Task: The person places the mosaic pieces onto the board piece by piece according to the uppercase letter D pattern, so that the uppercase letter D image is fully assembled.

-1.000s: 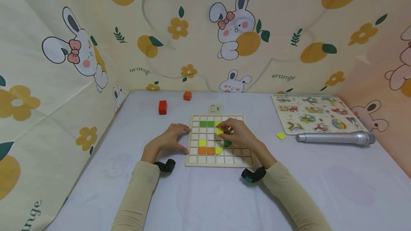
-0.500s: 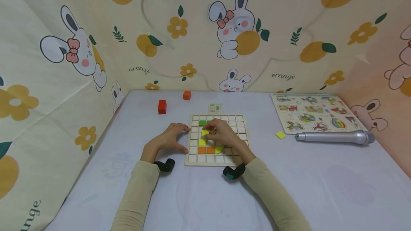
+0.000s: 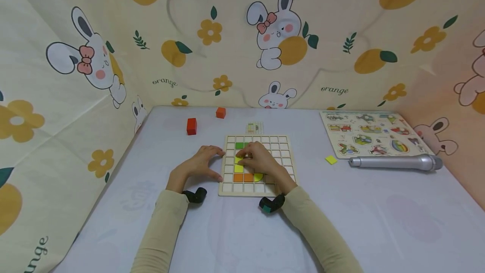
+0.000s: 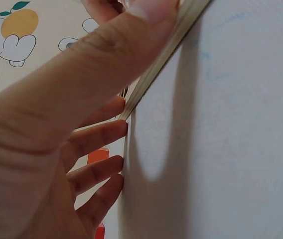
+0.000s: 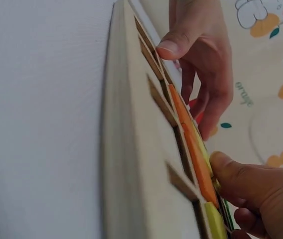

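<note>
A square wooden grid board [image 3: 246,194] lies on the table. My left hand [image 3: 200,163] steadies its left side, thumb near the front corner and fingers extended along the edge, as the left wrist view also shows. Over the board's left half, my right hand [image 3: 261,157] pinches a yellow tile [image 3: 237,160] between thumb and fingers, down at the cells. A yellow square tile [image 3: 238,169] sits just in front of it. Green tiles [image 3: 239,145] fill cells behind. Orange tiles [image 3: 238,177] and a round-edged yellow tile [image 3: 258,177] form a row nearer the front. My right hand hides several cells.
Behind the board lies a small pattern card [image 3: 254,127]. Red [image 3: 191,126] and orange [image 3: 221,113] blocks stand back left. To the right are a loose yellow tile [image 3: 331,160], a silver microphone [image 3: 394,163] and a picture puzzle board [image 3: 375,136].
My right hand has carried the yellow tile leftward across the board and lowered it behind the yellow square tile. My left hand has stayed at the board's left edge.
</note>
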Demonstrator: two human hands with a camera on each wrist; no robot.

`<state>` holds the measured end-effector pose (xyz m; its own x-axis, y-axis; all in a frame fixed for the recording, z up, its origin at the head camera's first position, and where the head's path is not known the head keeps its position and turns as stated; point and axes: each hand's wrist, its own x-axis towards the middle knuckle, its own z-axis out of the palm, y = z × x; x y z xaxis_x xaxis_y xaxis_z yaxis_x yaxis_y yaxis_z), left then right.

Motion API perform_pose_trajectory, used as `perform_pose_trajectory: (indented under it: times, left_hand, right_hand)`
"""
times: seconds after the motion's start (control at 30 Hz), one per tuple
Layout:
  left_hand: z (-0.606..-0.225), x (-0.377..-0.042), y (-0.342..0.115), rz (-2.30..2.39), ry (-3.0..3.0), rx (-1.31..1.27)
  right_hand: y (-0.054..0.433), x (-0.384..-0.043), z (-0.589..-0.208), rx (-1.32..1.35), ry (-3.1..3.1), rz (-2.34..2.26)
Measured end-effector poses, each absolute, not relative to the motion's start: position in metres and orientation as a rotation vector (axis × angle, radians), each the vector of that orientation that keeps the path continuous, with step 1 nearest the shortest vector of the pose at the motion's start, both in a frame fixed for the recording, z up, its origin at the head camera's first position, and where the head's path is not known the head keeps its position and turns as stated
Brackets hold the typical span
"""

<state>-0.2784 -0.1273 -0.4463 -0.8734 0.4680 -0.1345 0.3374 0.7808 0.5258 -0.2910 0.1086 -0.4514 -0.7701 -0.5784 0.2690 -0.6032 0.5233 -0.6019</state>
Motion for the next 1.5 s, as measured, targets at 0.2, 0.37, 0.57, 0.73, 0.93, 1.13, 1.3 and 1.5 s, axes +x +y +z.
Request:
perform_pose_trajectory:
  times: [0.2,0.37,0.57,0.73,0.93,1.13,1.3,1.5]
  left_hand:
    - [-0.445,-0.278,-0.128,0.719,2.72,0.641]
    - [-0.445,-0.277,-0.128,0.729,2.717,0.632]
    - [-0.445,-0.276,-0.126,0.723,2.723,0.611]
    - [-0.444,-0.276,-0.125,0.717,2.721,0.589]
    - [-0.444,-0.276,-0.125,0.725,2.713,0.578]
    - [-0.444,-0.276,-0.125,0.713,2.716,0.587]
    - [-0.445,-0.276,-0.126,0.705,2.726,0.615]
    - [-0.446,-0.276,-0.126,0.711,2.728,0.613]
  right_hand:
    - [0.11,-0.293,-0.454,1.06,-2.692,1.061]
    - [0.114,-0.295,-0.453,1.01,-2.628,1.006]
    - [0.143,-0.292,-0.439,0.98,-2.576,1.029]
    - [0.179,-0.286,-0.426,0.934,-2.592,1.011]
    - [0.224,-0.277,-0.416,0.816,-2.692,0.965]
    - [0.269,-0.267,-0.409,0.799,-2.723,0.92]
    - [0.299,-0.261,-0.404,0.764,-2.761,0.944]
    - [0.315,-0.258,-0.398,0.64,-2.832,0.956]
